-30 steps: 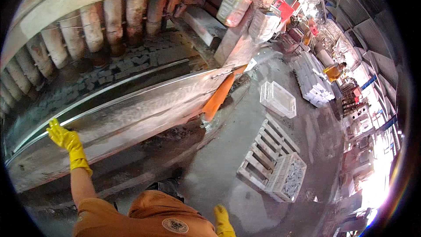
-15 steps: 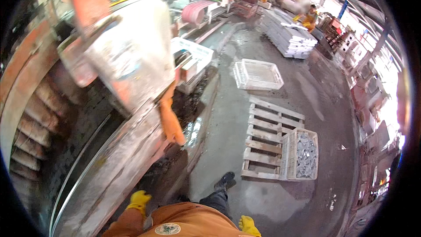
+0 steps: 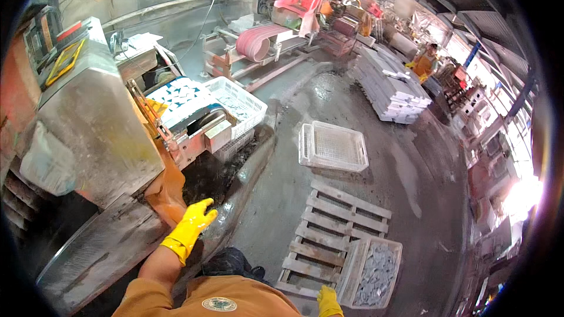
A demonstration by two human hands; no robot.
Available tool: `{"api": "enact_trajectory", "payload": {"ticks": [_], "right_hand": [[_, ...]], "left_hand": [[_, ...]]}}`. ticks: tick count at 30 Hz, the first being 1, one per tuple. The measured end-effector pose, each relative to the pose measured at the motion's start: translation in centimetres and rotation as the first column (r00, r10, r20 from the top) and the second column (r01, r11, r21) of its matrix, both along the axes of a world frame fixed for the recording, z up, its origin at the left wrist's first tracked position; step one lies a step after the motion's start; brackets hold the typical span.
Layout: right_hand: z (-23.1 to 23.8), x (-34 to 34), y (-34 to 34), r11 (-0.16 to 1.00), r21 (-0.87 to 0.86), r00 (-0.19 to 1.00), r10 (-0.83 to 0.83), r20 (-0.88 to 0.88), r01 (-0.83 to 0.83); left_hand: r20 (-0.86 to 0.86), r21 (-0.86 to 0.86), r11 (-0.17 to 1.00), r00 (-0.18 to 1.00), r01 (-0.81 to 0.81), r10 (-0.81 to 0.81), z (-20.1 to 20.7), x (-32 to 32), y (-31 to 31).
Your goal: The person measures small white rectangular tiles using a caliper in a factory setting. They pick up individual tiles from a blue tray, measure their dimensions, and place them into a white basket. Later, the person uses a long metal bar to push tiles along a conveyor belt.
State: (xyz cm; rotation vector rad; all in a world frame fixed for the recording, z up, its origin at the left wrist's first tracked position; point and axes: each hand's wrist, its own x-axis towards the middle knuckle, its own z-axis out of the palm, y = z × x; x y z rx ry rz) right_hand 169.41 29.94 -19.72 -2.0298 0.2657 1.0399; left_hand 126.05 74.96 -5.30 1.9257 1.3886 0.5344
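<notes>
My left hand (image 3: 197, 223), in a yellow rubber glove, reaches forward with its fingers apart and nothing in them. It is beside an orange flap (image 3: 166, 189) hanging from the machine's grey housing (image 3: 97, 138). My right hand (image 3: 329, 303), also gloved in yellow, hangs low by my side near a crate of grey stone pieces (image 3: 379, 273). Its fingers look loosely open and hold nothing visible. Beyond the left hand, a belt (image 3: 182, 103) carries small grey-blue pieces toward a white plastic crate (image 3: 238, 105) at the machine's end.
A wooden pallet (image 3: 323, 252) lies on the wet floor to the right, touching the stone crate. Ahead are stacked white crates (image 3: 335, 147) and a pile of pale slabs (image 3: 390, 88). Another person (image 3: 424, 64) in orange stands behind the slabs. Dark rubble (image 3: 211, 173) lies beside the machine.
I have moved forward along the machine, and its belt and end crate have come into view. My left hand has risen and stretched forward. The pallet and stone crate are now nearer.
</notes>
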Motion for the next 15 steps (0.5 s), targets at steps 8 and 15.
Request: {"api": "enact_trajectory", "payload": {"ticks": [8, 15], "right_hand": [[-1.9, 6.1, 15.2, 0.988, 0.149, 0.996, 0.037, 0.075, -0.048], [-0.2, 7.8, 23.2, 0.94, -0.109, 0.929, 0.294, -0.225, -0.323]], "left_hand": [[0.334, 0.174, 0.826, 0.821, -0.536, 0.462, -3.2, 1.1, 17.3], [0.234, 0.576, 0.485, 0.701, -0.658, 0.673, -0.5, -2.3, 34.2]]}}
